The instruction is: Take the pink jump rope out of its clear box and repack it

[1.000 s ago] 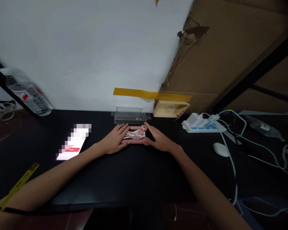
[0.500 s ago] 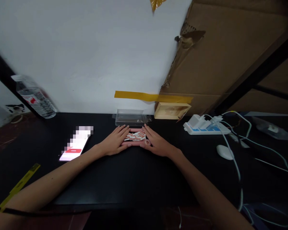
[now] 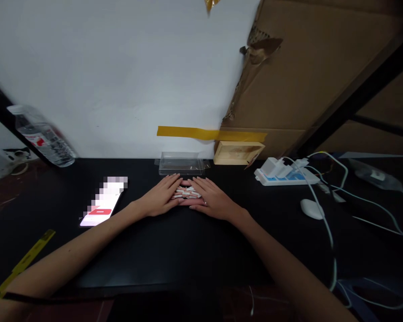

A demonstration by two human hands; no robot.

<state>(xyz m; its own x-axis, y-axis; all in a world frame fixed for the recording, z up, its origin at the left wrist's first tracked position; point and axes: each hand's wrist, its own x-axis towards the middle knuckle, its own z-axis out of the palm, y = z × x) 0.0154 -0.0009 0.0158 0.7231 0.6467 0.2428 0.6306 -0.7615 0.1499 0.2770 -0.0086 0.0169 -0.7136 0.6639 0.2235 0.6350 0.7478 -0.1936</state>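
Black desk underneath everything. Left hand and right hand come in from either side, palms down, fingers stretched towards the far side and a little inward. Clear plastic case lies just beyond their fingertips, towards the wall.

Between the hands: two pink bars, far bar and near bar, roughly parallel, long axis left to right across the desk. Left hand covers the left end, right hand the right end; neither looks clearly nearer. Thumbs lie at the near bar, fingers reach over towards the far one. Small white-and-pink pieces sit in the gap between the bars, mostly lengthwise left to right, some slanted.

Grip: both hands spread over the ends, touching; cannot tell whether either is clasping or only resting.

Hard to make out: both bar ends, under the hands; any joint between the bars; outermost pieces, partly under fingers. Piece count too fine to read. Palms' undersides out of view.
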